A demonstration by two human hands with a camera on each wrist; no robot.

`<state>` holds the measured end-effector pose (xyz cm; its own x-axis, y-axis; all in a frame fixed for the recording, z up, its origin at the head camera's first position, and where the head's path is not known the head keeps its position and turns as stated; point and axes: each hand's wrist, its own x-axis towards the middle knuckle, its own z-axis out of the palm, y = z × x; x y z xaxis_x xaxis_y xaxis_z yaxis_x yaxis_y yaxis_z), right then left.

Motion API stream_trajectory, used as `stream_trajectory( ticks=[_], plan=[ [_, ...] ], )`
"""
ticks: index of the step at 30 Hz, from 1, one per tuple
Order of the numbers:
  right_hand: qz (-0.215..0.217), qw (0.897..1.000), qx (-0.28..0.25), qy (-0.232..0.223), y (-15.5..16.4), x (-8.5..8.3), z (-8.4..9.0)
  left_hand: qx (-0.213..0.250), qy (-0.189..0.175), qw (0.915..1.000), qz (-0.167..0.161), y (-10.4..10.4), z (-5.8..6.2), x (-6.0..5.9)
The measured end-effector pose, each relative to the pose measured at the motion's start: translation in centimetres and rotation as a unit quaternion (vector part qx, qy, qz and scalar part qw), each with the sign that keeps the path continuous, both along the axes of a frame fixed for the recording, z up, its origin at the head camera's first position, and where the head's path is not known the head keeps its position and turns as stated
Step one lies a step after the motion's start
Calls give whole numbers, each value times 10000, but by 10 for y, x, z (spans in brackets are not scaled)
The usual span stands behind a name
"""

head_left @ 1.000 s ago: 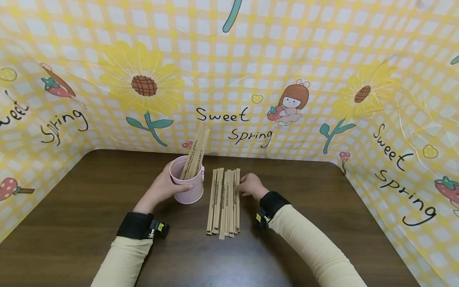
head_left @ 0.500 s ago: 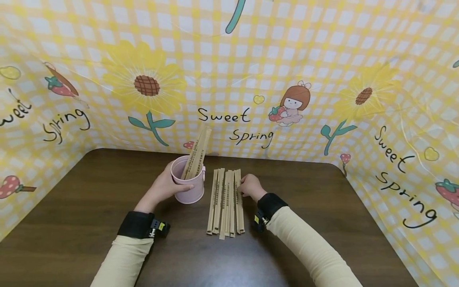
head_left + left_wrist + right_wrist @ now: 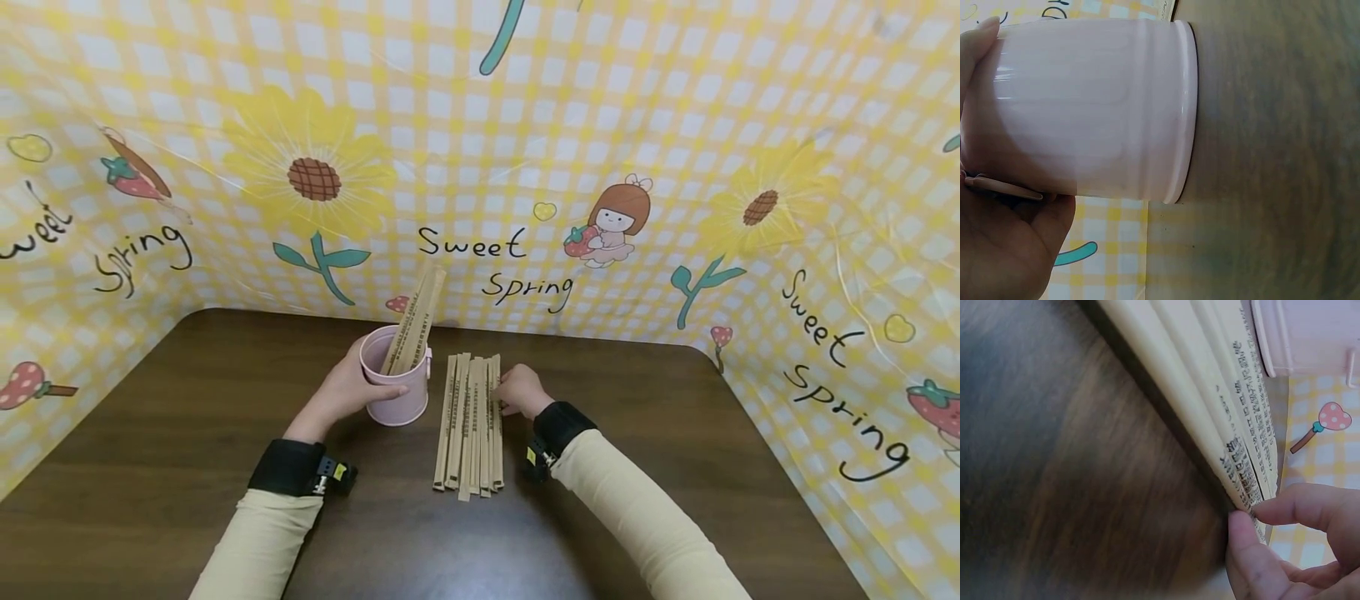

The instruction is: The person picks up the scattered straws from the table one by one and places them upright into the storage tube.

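Right hand [image 3: 525, 390]: the fingers [image 3: 1244, 532] are closed in a pinch, thumb and forefinger meeting at the right edge of the row, on the rightmost strip [image 3: 497, 437] toward its far end. The other fingers are tucked behind and partly out of sight.

Change noted: half a second ago the near end of this strip slanted off to the right, leaving a gap; it now lies in against its neighbours. In my judgement the strip is under the fingers' control but not separated from the row, and the count on the counter appears unaltered.

Next to the pinch, the row of paper-wrapped strips [image 3: 471, 425] lies lengthwise, near to far, side by side with some overlap and uneven near ends. Printing shows along the wrappers.

Left hand [image 3: 347, 392]: gripping the pink bucket [image 3: 397, 408] from its left, thumb across the near side; the fingers behind are largely hidden in the head view. The bucket stands upright on the counter [image 3: 390, 542], just left of the row. Several similar strips [image 3: 412, 329] lean inside it toward the far right, their tops well above the rim.

Beyond, a yellow checked cloth [image 3: 480, 133] encloses the far and side edges.
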<state>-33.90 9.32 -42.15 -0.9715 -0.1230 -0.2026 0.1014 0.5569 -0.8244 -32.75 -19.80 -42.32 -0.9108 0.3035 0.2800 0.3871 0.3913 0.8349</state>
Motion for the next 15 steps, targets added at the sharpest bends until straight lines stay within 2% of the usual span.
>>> stream_trajectory(
  ticks=[4,9,15],
  plan=[
    [-95,9993,-332,-173,5,0,-2,-23,16,10000,10,1,0,1],
    [-251,9978,-486,-386,12,-4,-4,-35,-9,10000,42,2,0,1],
    [-245,9973,-573,-376,24,-8,7,-54,-48,9999,102,1,-1,0]
  ],
)
